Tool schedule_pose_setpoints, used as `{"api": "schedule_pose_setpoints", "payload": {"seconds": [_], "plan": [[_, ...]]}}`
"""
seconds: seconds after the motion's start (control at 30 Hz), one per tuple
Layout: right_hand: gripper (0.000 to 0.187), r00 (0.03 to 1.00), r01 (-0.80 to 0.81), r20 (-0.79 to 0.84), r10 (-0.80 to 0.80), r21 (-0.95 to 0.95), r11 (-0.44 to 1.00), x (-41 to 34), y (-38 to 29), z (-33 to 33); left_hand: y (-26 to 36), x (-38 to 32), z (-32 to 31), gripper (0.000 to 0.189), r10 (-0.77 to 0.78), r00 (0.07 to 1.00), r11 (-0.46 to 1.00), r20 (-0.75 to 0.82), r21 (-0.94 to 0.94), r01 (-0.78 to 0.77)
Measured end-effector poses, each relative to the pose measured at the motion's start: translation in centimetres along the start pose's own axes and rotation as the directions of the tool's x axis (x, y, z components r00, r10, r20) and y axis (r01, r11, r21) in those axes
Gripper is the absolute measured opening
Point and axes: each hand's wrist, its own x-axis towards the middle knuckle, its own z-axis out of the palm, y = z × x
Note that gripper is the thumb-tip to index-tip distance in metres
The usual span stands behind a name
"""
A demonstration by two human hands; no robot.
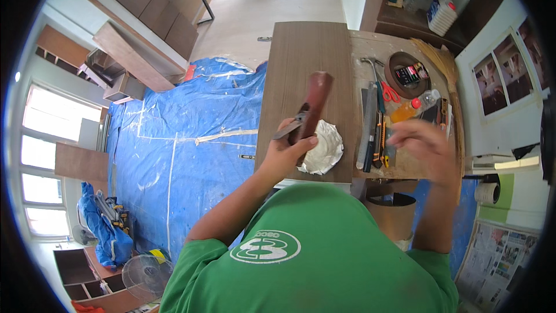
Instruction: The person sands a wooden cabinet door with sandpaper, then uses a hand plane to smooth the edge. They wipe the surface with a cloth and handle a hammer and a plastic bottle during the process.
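My left hand (289,152) grips a wooden hand plane (316,100), reddish brown with a metal blade sticking out on its left side, held up over a wood-grain board (299,56). Below the plane on the board lies a round, crumpled white object (325,150), its material unclear. My right hand (419,145) is blurred, raised over the tools on the workbench, with fingers bent; whether anything is between them cannot be told. Near it are red-handled scissors (390,92), a claw hammer (371,65), utility knives (378,141) and a bottle of orange liquid (406,111).
A brown round container (393,76) and a clear bottle (430,97) stand on the bench, with a straw broom (449,74) along its right edge. Blue sheeting (208,165) covers the floor at left. A fan (149,271) stands at lower left.
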Motion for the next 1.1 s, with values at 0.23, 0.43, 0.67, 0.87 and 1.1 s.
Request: {"api": "schedule_pose_setpoints", "payload": {"seconds": [0.23, 0.43, 0.67, 0.87, 1.1], "plan": [[0.037, 0.845, -0.511, 0.198, 0.498, 0.574, 0.639, -5.0, 10.4, 8.4, -0.3, 1.7, 6.3, 0.066, 0.120, 0.975, 0.798, 0.185, 0.566, -0.205], [0.030, 0.844, -0.434, 0.094, 0.528, 0.698, 0.570, -5.6, 10.1, 8.6, -3.3, 2.4, 7.7, 0.066, 0.176, 0.941, 0.867, 0.290, 0.407, -0.287], [0.034, 0.893, -0.294, -0.066, 0.445, 0.664, 0.687, -7.0, 9.4, 8.5, -2.6, -0.1, 10.9, 0.096, 0.240, 0.884, 0.824, 0.401, 0.397, -0.404], [0.039, 0.890, -0.119, -0.216, 0.401, 0.739, 0.663, -9.0, 11.6, 8.2, -1.9, -0.7, 10.9, 0.117, 0.236, 0.656, 0.602, 0.717, 0.422, -0.678], [0.038, 0.663, -0.221, -0.442, 0.604, 0.655, 0.723, -15.1, 16.4, 0.8, -3.4, -0.2, 3.6, 0.069, 0.056, 0.849, 0.858, 0.525, 0.410, -0.310]]}}
